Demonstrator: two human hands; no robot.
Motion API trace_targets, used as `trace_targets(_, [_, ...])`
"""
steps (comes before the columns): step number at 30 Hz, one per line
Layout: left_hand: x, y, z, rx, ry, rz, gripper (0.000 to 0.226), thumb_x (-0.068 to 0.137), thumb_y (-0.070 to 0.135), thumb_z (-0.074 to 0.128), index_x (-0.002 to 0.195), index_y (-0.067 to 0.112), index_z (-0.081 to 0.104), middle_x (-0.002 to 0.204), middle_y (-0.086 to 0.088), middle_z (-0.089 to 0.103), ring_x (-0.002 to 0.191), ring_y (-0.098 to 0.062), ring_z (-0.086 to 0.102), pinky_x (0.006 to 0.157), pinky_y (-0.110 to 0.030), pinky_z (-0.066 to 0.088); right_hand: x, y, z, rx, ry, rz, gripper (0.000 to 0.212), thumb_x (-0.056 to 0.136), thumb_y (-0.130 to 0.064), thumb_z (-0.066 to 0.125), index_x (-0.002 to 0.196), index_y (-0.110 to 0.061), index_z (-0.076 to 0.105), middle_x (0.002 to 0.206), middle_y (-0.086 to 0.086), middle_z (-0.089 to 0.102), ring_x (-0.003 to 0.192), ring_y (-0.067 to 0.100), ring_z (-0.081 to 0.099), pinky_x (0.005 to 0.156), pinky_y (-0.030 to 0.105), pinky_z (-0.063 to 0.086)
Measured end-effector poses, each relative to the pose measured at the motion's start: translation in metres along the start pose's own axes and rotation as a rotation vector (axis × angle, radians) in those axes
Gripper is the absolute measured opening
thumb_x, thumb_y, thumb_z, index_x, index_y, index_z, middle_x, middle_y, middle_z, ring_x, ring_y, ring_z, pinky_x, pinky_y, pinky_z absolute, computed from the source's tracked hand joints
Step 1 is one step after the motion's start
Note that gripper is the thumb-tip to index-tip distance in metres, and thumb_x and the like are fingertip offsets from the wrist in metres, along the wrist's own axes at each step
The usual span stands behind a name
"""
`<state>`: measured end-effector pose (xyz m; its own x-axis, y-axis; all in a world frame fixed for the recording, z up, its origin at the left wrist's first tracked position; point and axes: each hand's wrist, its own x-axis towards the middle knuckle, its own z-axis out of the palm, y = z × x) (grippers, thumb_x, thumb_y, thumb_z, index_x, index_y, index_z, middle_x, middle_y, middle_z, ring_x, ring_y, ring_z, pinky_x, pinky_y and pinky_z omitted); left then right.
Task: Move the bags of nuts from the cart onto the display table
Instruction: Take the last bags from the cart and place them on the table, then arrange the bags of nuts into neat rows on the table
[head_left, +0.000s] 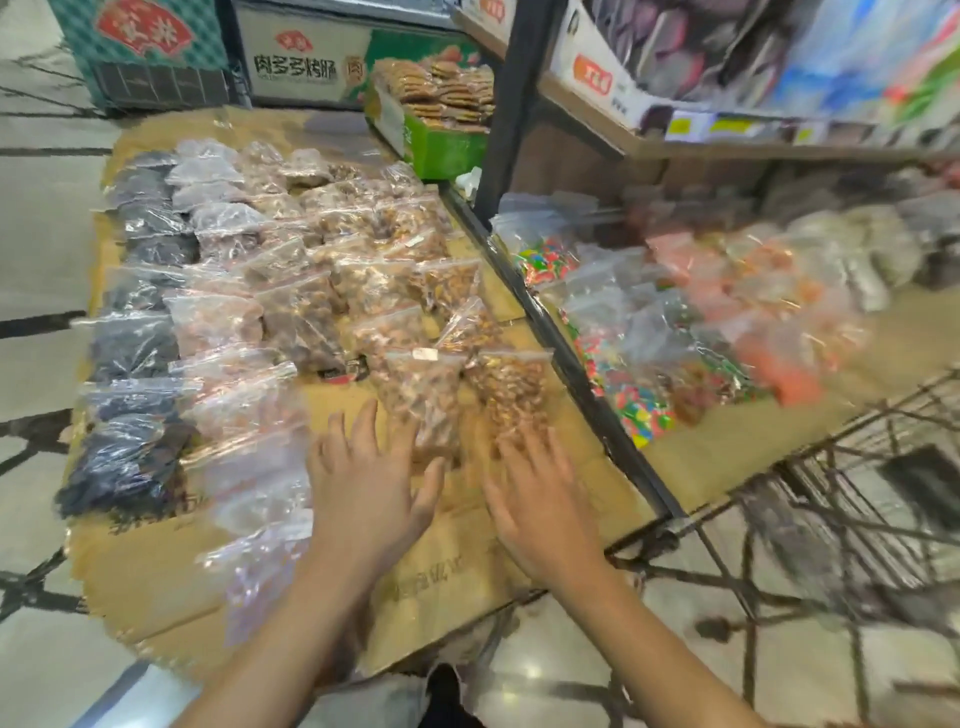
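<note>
Cardboard-topped display table (171, 571) already held rows of nut bags (415, 400). We had left hand (363, 499) and right hand (540, 509) flat, fingers spread, gripping nothing. Risk: slick bags sliding off the near edge; cart (852, 499) sat right.

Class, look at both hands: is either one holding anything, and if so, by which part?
Nothing is held. The left hand and right hand are spread open, fingertips at the near ends of two bags of nuts on the display table.

Head view, steeply down, close.
</note>
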<state>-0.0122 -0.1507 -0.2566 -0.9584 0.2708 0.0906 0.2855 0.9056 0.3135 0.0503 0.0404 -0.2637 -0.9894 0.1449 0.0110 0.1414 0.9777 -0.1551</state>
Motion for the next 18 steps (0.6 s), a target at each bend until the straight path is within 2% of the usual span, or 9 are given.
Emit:
trace_targets(4, [-0.017, 0.044, 0.019, -0.003, -0.054, 0.13, 0.064, 0.089, 0.062, 0.038, 0.137, 0.025, 0.056, 0.149, -0.022, 0.044, 0.135, -0.052, 0.035, 0.104, -0.067, 0.033, -0.053, 0.053, 0.006, 0.004, -0.04, 0.198, 0.065, 0.104, -0.053, 0.03, 0.16, -0.02, 0.03, 0.17, 0.007, 0.025, 0.158, 0.033, 0.014, 0.127, 0.051, 0.016])
trace_targets(7, [-0.029, 0.081, 0.031, 0.055, -0.097, 0.24, 0.061, 0.092, 0.062, 0.04, 0.14, 0.028, 0.053, 0.152, -0.022, 0.04, 0.14, -0.051, 0.032, 0.109, -0.067, 0.03, -0.091, 0.087, 0.004, 0.049, -0.02, 0.326, 0.063, 0.105, -0.052, 0.034, 0.161, -0.023, 0.03, 0.169, 0.006, 0.026, 0.157, 0.035, 0.016, 0.126, 0.054, 0.019])
trace_targets(11, [-0.038, 0.14, 0.054, 0.051, -0.162, 0.343, 0.059, 0.093, 0.062, 0.038, 0.14, 0.03, 0.054, 0.156, -0.019, 0.038, 0.145, -0.05, 0.026, 0.111, -0.07, 0.023, -0.135, 0.133, 0.002, 0.068, -0.016, 0.456, 0.07, 0.101, -0.06, 0.02, 0.159, -0.025, 0.034, 0.169, 0.005, 0.027, 0.156, 0.035, 0.016, 0.126, 0.051, 0.021])
trace_targets(14, [-0.043, 0.196, 0.074, 0.087, -0.215, 0.422, 0.064, 0.094, 0.066, 0.027, 0.146, 0.033, 0.046, 0.16, -0.017, 0.031, 0.149, -0.047, 0.019, 0.115, -0.069, 0.016, -0.163, 0.177, 0.0, 0.081, 0.01, 0.541, 0.073, 0.098, -0.06, 0.015, 0.157, -0.024, 0.04, 0.167, 0.005, 0.031, 0.156, 0.036, 0.02, 0.125, 0.051, 0.024])
trace_targets(18, [-0.055, 0.286, 0.106, 0.12, -0.259, 0.516, 0.066, 0.093, 0.064, 0.026, 0.143, 0.029, 0.051, 0.154, -0.02, 0.041, 0.143, -0.05, 0.032, 0.11, -0.071, 0.026, -0.2, 0.247, -0.004, 0.117, 0.018, 0.624, 0.072, 0.1, -0.06, 0.017, 0.157, -0.023, 0.04, 0.168, 0.006, 0.03, 0.156, 0.037, 0.02, 0.125, 0.053, 0.023])
